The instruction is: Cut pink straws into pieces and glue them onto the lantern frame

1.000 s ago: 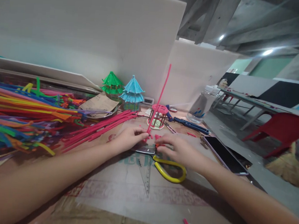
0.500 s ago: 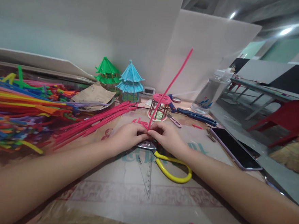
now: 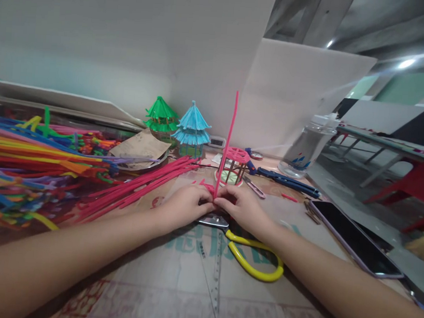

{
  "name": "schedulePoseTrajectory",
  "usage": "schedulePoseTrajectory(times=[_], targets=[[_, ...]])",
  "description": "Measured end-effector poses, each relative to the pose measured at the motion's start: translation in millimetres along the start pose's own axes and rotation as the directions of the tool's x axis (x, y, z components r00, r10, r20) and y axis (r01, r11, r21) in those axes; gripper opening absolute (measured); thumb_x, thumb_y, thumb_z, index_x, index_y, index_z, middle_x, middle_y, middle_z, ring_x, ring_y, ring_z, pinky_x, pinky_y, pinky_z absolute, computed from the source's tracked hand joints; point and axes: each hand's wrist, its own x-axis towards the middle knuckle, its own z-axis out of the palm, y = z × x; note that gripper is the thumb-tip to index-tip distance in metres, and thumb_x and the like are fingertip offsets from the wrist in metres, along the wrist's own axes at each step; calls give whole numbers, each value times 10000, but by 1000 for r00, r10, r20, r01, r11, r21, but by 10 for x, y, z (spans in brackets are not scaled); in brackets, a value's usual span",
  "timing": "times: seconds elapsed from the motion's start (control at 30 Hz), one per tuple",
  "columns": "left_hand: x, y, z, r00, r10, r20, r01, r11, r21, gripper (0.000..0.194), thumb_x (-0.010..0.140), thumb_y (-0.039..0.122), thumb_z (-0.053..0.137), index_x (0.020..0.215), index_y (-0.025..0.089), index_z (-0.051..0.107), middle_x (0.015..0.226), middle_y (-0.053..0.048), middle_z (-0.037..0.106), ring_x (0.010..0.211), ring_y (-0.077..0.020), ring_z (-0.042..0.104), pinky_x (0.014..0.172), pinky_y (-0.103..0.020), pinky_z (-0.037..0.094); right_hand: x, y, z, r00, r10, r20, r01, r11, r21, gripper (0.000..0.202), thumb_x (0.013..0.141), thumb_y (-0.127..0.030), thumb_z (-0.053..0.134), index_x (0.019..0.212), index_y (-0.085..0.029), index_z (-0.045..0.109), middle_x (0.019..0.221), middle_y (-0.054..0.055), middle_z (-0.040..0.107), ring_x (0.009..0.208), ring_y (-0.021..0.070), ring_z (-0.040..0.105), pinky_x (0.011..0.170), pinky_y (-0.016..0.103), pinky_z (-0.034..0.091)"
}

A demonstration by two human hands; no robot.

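A long pink pipe cleaner (image 3: 230, 131) stands almost upright, its lower end pinched between the fingertips of my left hand (image 3: 185, 206) and my right hand (image 3: 243, 208). Both hands are closed and meet at that end, so the exact grip is partly hidden. Just behind them is a small pavilion frame (image 3: 237, 155) with a pink top, brown posts and a pale green base. Below the hands lie yellow-handled scissors (image 3: 255, 271), their blades partly covered. A clear set square (image 3: 217, 275) rests in front of them.
Loose pink pipe cleaners (image 3: 141, 185) lie left of the hands, beside a heap of coloured ones (image 3: 34, 154). Green (image 3: 160, 113) and blue (image 3: 191, 128) model pavilions stand behind. On the right are a phone (image 3: 352, 236), a blue tool (image 3: 288, 181) and a clear bottle (image 3: 303, 148).
The pink pipe cleaner has swung from leaning right to nearly upright. Both hands keep their pinch on its lower end. The whole view has shifted, with things appearing lower and slightly rightward.
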Motion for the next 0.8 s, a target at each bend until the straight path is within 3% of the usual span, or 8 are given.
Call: schedulePoseTrajectory(times=[0.23,0.8], targets=[[8,-17,9,999,49,-16,-49,999,13,239,942,322,617,830,167,760,853,-38,750,809,-179,658,745,-265,454,-45,37,4,1000,2,15,-2,1000,-31,65,838,-172,661,805,-183,716,785,10,719,731,152,611,692,263,449],[-18,-47,15,995,94,-24,-89,985,149,202,925,328,660,846,175,765,837,-41,740,821,-196,650,746,-291,436,-68,15,0,1000,-3,-7,2,995,-99,82,861,-167,665,812,-176,730,775,10,728,716,142,621,664,240,449]])
